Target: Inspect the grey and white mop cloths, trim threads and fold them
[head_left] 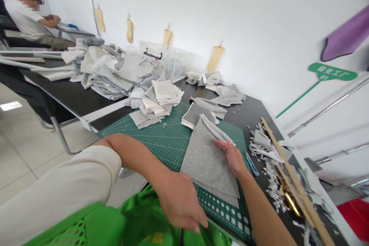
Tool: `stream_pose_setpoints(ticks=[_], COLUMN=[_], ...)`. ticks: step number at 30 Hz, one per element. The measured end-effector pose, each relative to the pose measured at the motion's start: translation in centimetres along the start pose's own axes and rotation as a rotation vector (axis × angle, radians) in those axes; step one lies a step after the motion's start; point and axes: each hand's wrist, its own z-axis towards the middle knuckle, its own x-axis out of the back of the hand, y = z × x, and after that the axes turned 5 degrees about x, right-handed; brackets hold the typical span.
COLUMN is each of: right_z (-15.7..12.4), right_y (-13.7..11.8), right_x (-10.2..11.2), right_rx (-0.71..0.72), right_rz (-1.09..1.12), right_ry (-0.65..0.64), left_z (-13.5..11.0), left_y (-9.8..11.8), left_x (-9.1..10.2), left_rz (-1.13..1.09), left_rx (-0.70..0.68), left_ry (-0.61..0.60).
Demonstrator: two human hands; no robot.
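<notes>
White wall (259, 15), pale tiled floor (17, 146).

Black table (255, 111) bearing a green cutting mat (170, 146); fabric heap (115, 69) left of the mat, pale scraps (272, 184) and wooden strip (289, 167) to its right.

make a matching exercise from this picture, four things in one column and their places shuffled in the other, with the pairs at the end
Things
1. right hand
2. yellow gloves
3. blue-handled tool
4. long wooden strip

Places
A. by the right edge of the green mat
B. lying over pale scraps
C. touching the grey cloth
D. hanging on the white wall

Pairs: 1-C, 2-D, 3-A, 4-B
</notes>
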Motion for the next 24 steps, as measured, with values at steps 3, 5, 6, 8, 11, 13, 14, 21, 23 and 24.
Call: stream_pose_setpoints(ticks=[3, 5, 6, 8, 11, 13, 14, 21, 23, 24], right_z=[0.0, 0.0, 0.0, 0.0, 0.0, 0.0, 0.0, -0.2, -0.1, -0.1], right_y=[0.0, 0.0, 0.0, -0.1, -0.1, -0.2, -0.2, -0.7, -0.7, -0.7], right_x=[0.0, -0.1, -0.1, -0.1, -0.1, -0.2, -0.2, -0.2, -0.3, -0.3], right_rx=[0.003, 0.001, -0.001, -0.003, 0.000, 0.002, 0.002, -0.011, -0.010, -0.010], right_rz=[0.000, -0.005, -0.009, -0.015, -0.024, -0.033, -0.040, -0.088, -0.096, -0.102], right_ry=[0.005, 0.006, 0.006, 0.005, 0.006, 0.007, 0.008, 0.003, 0.007, 0.008], left_z=[0.1, 0.3, 0.4, 0.4, 0.4, 0.5, 0.6, 1.0, 1.1, 1.2], left_y=[-0.2, -0.5, -0.6, -0.8, -0.8, -1.0, -1.1, -2.0, -2.2, -2.2], left_x=[0.2, 0.4, 0.5, 0.4, 0.1, -0.1, -0.2, -0.3, -0.3, -0.3], left_rz=[-0.002, 0.084, 0.114, 0.116, 0.100, 0.129, 0.152, 0.179, 0.191, 0.180], left_rx=[-0.193, -0.086, -0.006, 0.093, 0.018, -0.009, 0.031, 0.041, 0.050, 0.086], left_ry=[0.086, 0.145, 0.144, 0.128, 0.196, 0.239, 0.235, 0.248, 0.200, 0.162])
